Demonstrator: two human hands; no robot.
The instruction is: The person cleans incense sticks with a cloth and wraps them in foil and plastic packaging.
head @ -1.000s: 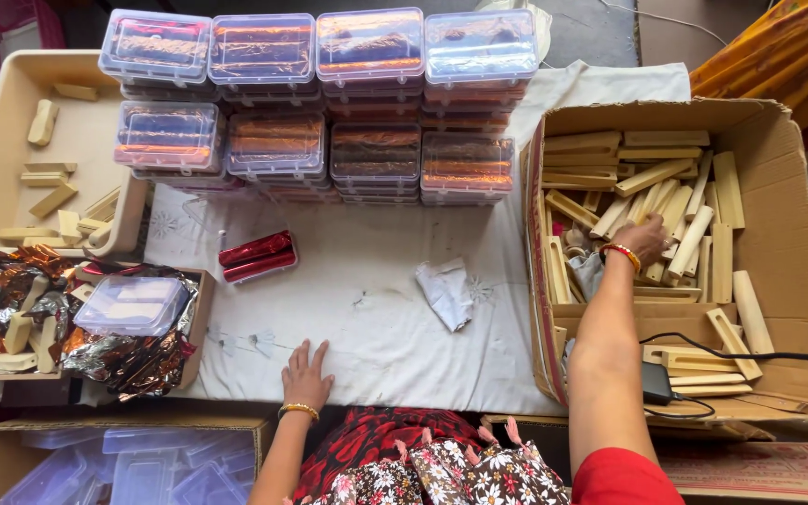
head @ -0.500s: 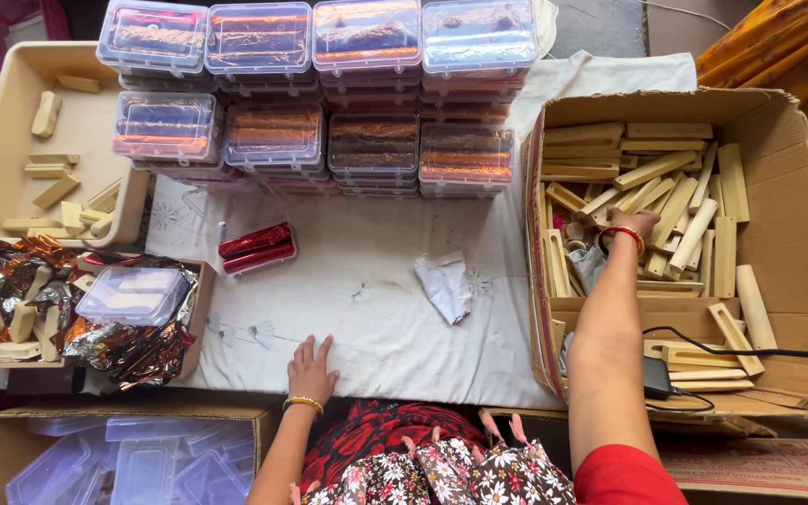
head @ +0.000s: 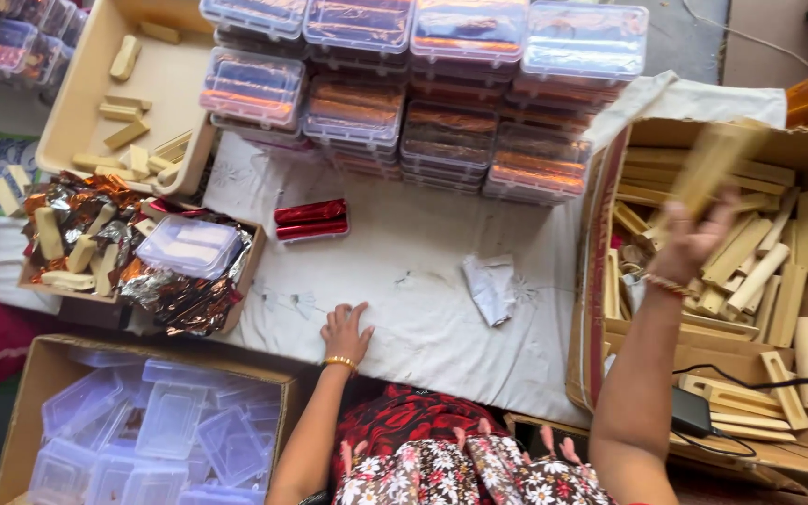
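The right hand (head: 689,245) grips a blurred wooden stick (head: 717,168) above the box (head: 600,281), the left hand (head: 346,332) flat, steadying, on cloth (head: 404,252).

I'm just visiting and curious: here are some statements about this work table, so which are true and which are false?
1. The right hand is lifting a pale wooden stick above the big cardboard box. True; the stick is blurred.
2. The left hand holds a red packet. False: it rests flat and empty on the white cloth; the red packets lie apart from it.
3. Stacks of clear lidded boxes stand at the far side of the cloth. True.
4. The carton at lower left is full of wooden sticks. False: it holds empty clear plastic boxes.
5. A crumpled scrap of silver foil lies on the cloth. True.
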